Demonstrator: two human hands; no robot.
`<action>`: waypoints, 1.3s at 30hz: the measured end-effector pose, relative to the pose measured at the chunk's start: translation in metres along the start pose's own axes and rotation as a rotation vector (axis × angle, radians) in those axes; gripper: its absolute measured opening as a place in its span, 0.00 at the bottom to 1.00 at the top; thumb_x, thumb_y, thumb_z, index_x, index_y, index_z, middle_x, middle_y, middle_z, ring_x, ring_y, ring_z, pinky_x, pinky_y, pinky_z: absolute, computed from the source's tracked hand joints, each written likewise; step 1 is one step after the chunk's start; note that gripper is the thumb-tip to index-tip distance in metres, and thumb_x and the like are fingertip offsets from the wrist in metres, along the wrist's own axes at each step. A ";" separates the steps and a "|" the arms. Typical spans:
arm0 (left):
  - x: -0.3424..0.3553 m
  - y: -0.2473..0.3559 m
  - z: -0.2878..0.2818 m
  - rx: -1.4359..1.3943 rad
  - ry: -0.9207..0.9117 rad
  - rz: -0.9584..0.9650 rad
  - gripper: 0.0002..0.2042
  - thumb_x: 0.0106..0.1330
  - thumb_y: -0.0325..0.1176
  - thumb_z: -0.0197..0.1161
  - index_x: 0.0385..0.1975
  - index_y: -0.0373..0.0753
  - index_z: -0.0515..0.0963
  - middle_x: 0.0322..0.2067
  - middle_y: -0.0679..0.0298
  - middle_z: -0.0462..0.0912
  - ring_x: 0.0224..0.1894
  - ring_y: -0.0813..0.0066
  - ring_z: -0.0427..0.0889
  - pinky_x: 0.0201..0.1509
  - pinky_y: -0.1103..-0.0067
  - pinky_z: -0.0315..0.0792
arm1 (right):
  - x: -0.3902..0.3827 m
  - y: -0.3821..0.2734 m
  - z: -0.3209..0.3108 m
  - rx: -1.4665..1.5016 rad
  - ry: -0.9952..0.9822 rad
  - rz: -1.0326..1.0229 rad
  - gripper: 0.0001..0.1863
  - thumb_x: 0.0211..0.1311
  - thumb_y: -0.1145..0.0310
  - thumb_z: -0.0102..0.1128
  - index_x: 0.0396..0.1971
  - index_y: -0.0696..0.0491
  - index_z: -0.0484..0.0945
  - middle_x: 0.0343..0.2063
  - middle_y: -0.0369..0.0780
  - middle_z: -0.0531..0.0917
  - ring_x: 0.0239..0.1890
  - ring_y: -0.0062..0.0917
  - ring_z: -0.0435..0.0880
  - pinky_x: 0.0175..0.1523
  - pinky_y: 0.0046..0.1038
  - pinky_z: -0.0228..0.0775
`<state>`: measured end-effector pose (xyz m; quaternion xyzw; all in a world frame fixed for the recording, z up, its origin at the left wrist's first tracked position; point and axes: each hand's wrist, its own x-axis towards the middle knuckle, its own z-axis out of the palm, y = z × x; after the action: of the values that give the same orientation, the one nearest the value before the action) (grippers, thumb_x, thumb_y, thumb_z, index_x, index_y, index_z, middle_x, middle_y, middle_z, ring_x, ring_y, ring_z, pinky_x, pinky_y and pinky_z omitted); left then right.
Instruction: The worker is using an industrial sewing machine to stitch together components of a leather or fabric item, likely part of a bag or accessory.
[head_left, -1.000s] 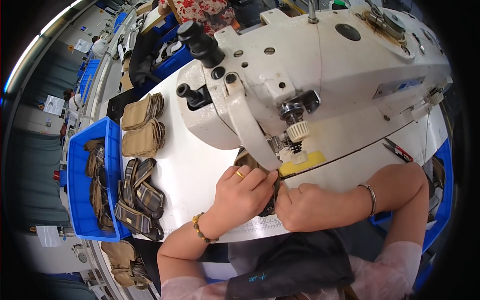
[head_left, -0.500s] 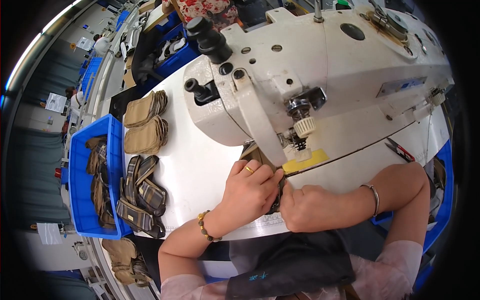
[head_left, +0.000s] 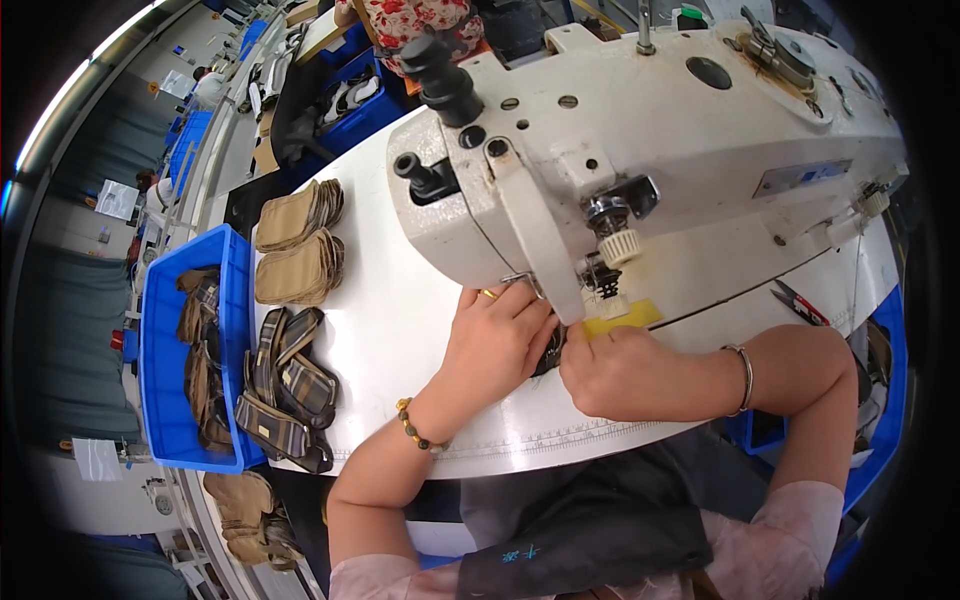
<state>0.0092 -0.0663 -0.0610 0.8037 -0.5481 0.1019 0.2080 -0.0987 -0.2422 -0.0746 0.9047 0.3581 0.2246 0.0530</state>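
Under the head of a white sewing machine, my two hands hold a small dark fabric piece, mostly hidden by my fingers. My left hand, with a ring and a beaded bracelet, is closed on its left side, fingertips close to the needle area. Closed in a pinch at the right side is my right hand, thumb and forefinger near the left fingers. Beside the right fingers, a yellow patch lies on the machine bed. The needle itself is hidden.
On the white table's left lie stacked tan fabric pieces and several plaid pieces. A blue bin with more pieces stands beyond them. Red-and-black thread snips lie at right. A person in a floral top sits behind the machine.
Both hands have moved farther in toward the machine, taking the dark fabric piece with them. Less of the piece shows now. The whole view has also shifted slightly.
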 end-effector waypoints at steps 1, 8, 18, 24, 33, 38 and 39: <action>0.001 0.002 -0.001 0.024 0.012 0.008 0.14 0.55 0.30 0.69 0.43 0.39 0.84 0.28 0.69 0.77 0.32 0.69 0.77 0.43 0.68 0.63 | 0.000 0.001 -0.001 0.004 -0.010 0.000 0.13 0.45 0.68 0.59 0.24 0.64 0.82 0.30 0.58 0.84 0.18 0.24 0.81 0.19 0.22 0.67; -0.017 0.029 -0.036 0.186 0.015 0.127 0.17 0.52 0.35 0.71 0.43 0.43 0.83 0.34 0.72 0.76 0.40 0.74 0.76 0.70 0.55 0.55 | 0.003 0.003 -0.002 0.118 0.045 0.030 0.16 0.34 0.67 0.61 0.20 0.67 0.81 0.22 0.57 0.81 0.15 0.23 0.76 0.15 0.24 0.62; -0.020 0.043 -0.024 0.365 -0.075 -0.036 0.20 0.51 0.34 0.72 0.47 0.46 0.83 0.34 0.74 0.77 0.43 0.76 0.77 0.71 0.44 0.44 | 0.000 -0.004 -0.014 0.004 0.023 -0.029 0.17 0.41 0.68 0.61 0.27 0.69 0.82 0.31 0.62 0.84 0.19 0.25 0.82 0.19 0.21 0.70; -0.021 0.038 -0.028 0.233 -0.108 -0.020 0.20 0.49 0.30 0.72 0.46 0.46 0.84 0.33 0.75 0.77 0.41 0.75 0.77 0.73 0.47 0.44 | -0.001 -0.010 -0.013 0.062 0.003 0.022 0.17 0.44 0.70 0.59 0.28 0.71 0.82 0.33 0.64 0.83 0.14 0.23 0.80 0.17 0.21 0.69; -0.021 0.031 -0.015 0.041 -0.134 -0.098 0.17 0.51 0.25 0.69 0.43 0.45 0.84 0.34 0.72 0.78 0.41 0.72 0.81 0.73 0.50 0.48 | -0.001 -0.010 -0.013 0.086 0.020 0.011 0.17 0.43 0.70 0.59 0.28 0.71 0.82 0.34 0.65 0.83 0.13 0.23 0.79 0.16 0.22 0.68; -0.022 0.031 -0.015 -0.006 -0.095 -0.103 0.15 0.52 0.27 0.69 0.42 0.43 0.84 0.36 0.69 0.77 0.41 0.68 0.76 0.71 0.53 0.56 | -0.002 -0.013 -0.015 0.066 0.003 0.010 0.16 0.42 0.70 0.59 0.27 0.70 0.82 0.31 0.62 0.85 0.13 0.22 0.78 0.15 0.22 0.67; -0.022 0.030 -0.015 -0.007 -0.094 -0.105 0.15 0.52 0.27 0.69 0.42 0.43 0.84 0.36 0.69 0.77 0.41 0.68 0.76 0.71 0.53 0.56 | -0.002 -0.013 -0.015 0.066 0.002 0.008 0.16 0.42 0.70 0.59 0.27 0.70 0.82 0.31 0.62 0.85 0.13 0.22 0.78 0.15 0.22 0.67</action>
<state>-0.0261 -0.0506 -0.0498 0.8344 -0.5149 0.0511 0.1898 -0.1149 -0.2348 -0.0651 0.9071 0.3618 0.2139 0.0216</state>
